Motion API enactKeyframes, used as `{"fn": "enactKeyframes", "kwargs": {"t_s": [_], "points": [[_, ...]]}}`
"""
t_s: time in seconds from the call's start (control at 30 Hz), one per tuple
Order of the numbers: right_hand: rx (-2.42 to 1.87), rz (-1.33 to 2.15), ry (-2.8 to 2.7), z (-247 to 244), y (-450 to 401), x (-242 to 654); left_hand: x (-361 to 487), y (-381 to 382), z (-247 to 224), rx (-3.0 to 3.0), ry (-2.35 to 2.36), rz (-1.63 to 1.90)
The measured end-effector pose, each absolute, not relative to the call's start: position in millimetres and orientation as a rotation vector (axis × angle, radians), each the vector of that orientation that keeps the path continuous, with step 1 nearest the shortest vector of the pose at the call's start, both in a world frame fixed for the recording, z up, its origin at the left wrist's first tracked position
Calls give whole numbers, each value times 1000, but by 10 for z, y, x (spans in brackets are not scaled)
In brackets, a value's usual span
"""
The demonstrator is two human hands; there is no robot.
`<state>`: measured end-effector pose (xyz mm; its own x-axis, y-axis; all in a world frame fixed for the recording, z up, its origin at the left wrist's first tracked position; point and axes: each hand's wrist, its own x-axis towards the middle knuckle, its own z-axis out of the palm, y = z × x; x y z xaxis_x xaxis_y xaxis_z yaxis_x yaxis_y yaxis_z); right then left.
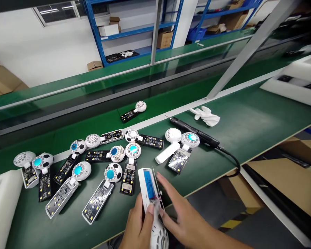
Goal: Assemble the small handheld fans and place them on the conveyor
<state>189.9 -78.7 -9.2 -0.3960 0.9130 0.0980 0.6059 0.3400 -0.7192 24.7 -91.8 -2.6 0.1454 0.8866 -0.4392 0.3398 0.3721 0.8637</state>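
Note:
An opened white device is held over the table's front edge, its round vented head pointing down. A blue battery and thin wires show inside its long body. My left hand grips the body from the left, the thumb pressed near the wires. My right hand is at the right side, its index finger stretched along the raised board edge and other fingertips pinching near the neck. Close by lie a device with a black circuit board and a closed white handle.
Several more fan-like devices spread over the green table's left part. A black electric screwdriver with a cord and a white glove lie to the right. White foam trays stand at both ends. A slanted metal post rises behind.

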Motion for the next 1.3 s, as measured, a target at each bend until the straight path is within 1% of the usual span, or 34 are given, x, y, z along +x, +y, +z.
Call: {"fn": "enactKeyframes", "kwargs": {"t_s": [0.07,0.13,0.2,0.33,0.47,0.57,0.63,0.73,0.83,0.9,0.97,1.07,1.3], "points": [[-1328,1180,-1800,-13,-717,1904,241,-843,36,1364,1367,618],[-1229,1438,-1550,72,-626,1902,228,-794,52,1519,1378,629],[-1131,1587,-1374,142,-524,1892,218,-759,31,1656,1415,608],[-1098,1712,-1129,185,-342,1857,243,-685,-24,1824,1476,656],[-1132,1577,-1008,91,-268,1804,360,-568,15,1737,1537,689],[-1255,1392,-961,-38,-250,1792,480,-491,44,1572,1545,708],[-1348,1333,-979,-119,-235,1816,541,-465,23,1567,1561,674],[-1413,1361,-1014,-195,-221,1886,571,-455,-39,1827,1613,628],[-1426,1401,-1036,-217,-231,1948,540,-427,-49,2187,1664,657],[-1447,1397,-1046,-222,-245,1964,517,-374,-15,2327,1538,669],[-1477,1372,-1048,-227,-259,1958,509,-301,25,2333,1386,599],[-1527,1312,-1056,-235,-279,1920,511,-188,55,2284,1319,472],[-1637,1191,-1257,-237,-361,1839,431,-65,59,2405,1083,332]]}}
